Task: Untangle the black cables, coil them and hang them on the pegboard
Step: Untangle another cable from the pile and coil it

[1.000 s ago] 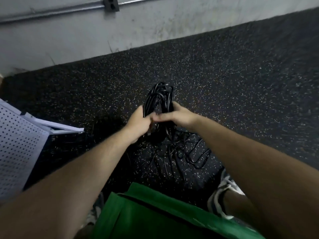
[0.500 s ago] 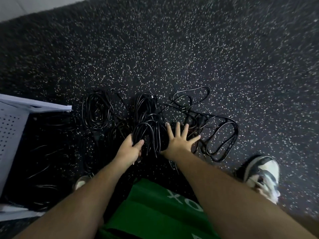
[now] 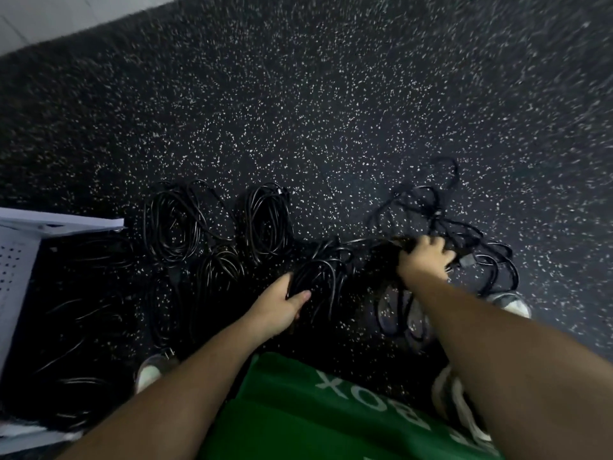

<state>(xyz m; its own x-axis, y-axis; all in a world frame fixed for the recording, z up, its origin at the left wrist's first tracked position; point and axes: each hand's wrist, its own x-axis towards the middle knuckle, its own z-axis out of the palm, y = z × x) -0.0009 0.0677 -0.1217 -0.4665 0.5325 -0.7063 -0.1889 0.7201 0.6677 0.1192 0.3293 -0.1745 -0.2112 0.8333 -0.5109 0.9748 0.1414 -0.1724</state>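
The left hand (image 3: 280, 308) curled its fingers round a coiled black cable (image 3: 323, 272) while the right hand (image 3: 423, 260) clutched the tangled cables (image 3: 428, 207) on the speckled floor (image 3: 331, 111).

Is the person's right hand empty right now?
No, the right hand is curled around strands of the loose tangled cables, while the left hand grips a coiled bundle.

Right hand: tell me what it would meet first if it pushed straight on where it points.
The right hand grips the tangled cables; straight on lie more of their loose loops, then speckled floor. Depth is unclear.
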